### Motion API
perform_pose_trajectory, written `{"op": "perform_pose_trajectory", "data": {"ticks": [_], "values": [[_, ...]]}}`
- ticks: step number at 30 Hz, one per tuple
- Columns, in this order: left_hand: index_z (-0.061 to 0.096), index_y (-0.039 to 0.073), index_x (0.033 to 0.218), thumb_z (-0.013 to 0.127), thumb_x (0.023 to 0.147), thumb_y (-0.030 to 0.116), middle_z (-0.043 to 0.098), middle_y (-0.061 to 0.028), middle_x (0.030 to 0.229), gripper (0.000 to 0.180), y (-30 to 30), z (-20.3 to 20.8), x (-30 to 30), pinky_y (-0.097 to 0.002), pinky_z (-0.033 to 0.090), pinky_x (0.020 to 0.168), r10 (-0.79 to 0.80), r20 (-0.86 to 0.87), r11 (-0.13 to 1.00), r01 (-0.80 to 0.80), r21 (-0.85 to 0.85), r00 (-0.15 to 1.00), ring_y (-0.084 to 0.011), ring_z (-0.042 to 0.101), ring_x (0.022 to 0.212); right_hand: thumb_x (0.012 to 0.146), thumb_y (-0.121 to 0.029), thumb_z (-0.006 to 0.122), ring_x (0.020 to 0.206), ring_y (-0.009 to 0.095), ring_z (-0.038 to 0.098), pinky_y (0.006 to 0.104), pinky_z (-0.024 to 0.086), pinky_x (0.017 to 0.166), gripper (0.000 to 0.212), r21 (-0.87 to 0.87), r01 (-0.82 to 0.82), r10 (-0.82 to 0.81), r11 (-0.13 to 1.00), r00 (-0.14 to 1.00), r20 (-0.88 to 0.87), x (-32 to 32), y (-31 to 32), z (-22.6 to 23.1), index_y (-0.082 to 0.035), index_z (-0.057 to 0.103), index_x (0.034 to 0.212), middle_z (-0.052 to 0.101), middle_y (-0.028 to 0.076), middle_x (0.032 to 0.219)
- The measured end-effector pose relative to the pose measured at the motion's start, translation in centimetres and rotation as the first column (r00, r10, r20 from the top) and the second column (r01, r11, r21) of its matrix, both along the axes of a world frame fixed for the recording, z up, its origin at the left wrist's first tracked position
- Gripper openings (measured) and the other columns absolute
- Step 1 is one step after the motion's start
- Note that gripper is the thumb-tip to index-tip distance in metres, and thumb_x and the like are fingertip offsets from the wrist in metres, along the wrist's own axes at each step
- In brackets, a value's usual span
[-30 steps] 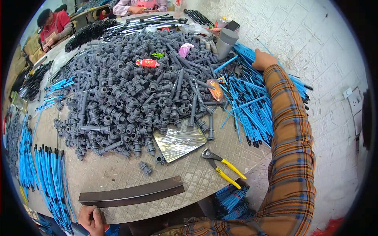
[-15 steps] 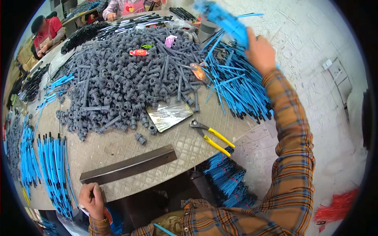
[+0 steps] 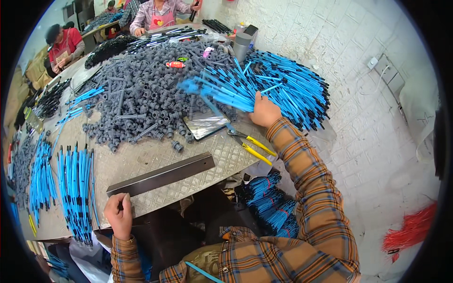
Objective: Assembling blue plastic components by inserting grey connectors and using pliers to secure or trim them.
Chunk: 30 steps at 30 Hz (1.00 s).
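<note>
The blue sticks (image 3: 226,96) are now lower, further left, the right hand (image 3: 265,111) wrapping its fingers round them: likely carrying; next needs firm grip. Left hand (image 3: 118,214) half curls, hold unclear.

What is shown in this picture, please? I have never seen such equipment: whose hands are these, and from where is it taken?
There is no robot: these are a person's own bare hands, seen by a fisheye camera worn on the head. The right hand grips a blurred bundle of thin blue rods. The left hand is loosely curled at the left end of a long dark metal bar. On the patterned table lie a heap of grey plastic tube-shaped fittings, metal pliers with yellow handles and more blue rods with black tips.
</note>
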<state>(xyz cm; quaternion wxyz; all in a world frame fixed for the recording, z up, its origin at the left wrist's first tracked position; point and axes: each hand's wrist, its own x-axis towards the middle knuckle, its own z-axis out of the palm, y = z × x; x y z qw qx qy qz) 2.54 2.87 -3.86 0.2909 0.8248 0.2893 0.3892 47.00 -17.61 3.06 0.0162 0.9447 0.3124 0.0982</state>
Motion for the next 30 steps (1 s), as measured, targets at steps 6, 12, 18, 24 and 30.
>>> {"op": "perform_pose_trajectory", "data": {"ticks": [6,12,18,24,30], "values": [[0.060,-0.001,0.078,0.063,0.082,0.004,0.058,-0.0116,0.069,0.007,0.1,0.0,0.0,-0.0311,0.044,0.059,-0.024,0.018,0.999,0.023,0.035,1.000,-0.0227,0.056,0.061,0.082,-0.058,0.052,0.119,0.035,0.050,0.0423,0.041,0.098,0.093,-0.124,0.217,-0.248,0.968,0.900,-0.359,1.9,3.0,2.0,0.001,0.016,0.144,0.045,0.022,0.133],[0.061,-0.001,0.078,0.064,0.081,0.005,0.059,-0.0119,0.069,0.006,0.2,0.0,0.1,-0.0311,0.045,0.059,-0.045,0.027,0.994,0.042,0.098,0.999,-0.0229,0.057,0.061,0.081,-0.054,0.058,0.123,0.032,0.043,0.0568,0.036,0.096,0.083,-0.001,0.133,-0.132,0.991,0.984,-0.116,-1.6,4.6,2.8,-0.003,0.029,0.139,0.045,0.017,0.133],[0.062,-0.001,0.081,0.063,0.081,0.004,0.061,-0.0126,0.073,0.005,-0.1,0.5,0.2,-0.0290,0.046,0.061,-0.053,0.036,0.998,0.051,0.048,0.998,-0.0229,0.059,0.064,0.084,-0.033,0.059,0.094,0.042,0.058,0.0496,0.048,0.081,0.042,0.516,-0.138,0.190,0.846,0.981,-0.048,-0.6,3.8,3.0,0.004,0.053,0.106,0.059,0.027,0.102],[0.065,0.003,0.083,0.068,0.077,0.008,0.061,-0.0107,0.075,0.008,-3.3,5.3,7.8,-0.0337,0.047,0.061,-0.308,-0.039,0.933,0.310,0.184,0.951,-0.0267,0.059,0.068,0.087,-0.043,0.055,0.087,0.044,0.061,0.0458,0.048,0.078,0.049,0.778,-0.041,0.167,0.627,0.983,-0.083,3.8,2.2,2.1,0.005,0.057,0.096,0.063,0.028,0.090],[0.065,0.007,0.080,0.070,0.072,0.017,0.059,-0.0091,0.085,0.014,-2.9,4.9,20.8,-0.0374,0.046,0.074,-0.437,-0.265,0.714,0.511,0.479,0.860,-0.0274,0.054,0.084,0.092,-0.035,0.046,0.083,0.042,0.060,0.0471,0.046,0.074,0.039,0.784,-0.045,0.146,0.619,0.987,-0.059,4.8,0.6,0.6,0.000,0.062,0.091,0.064,0.023,0.088]]}}
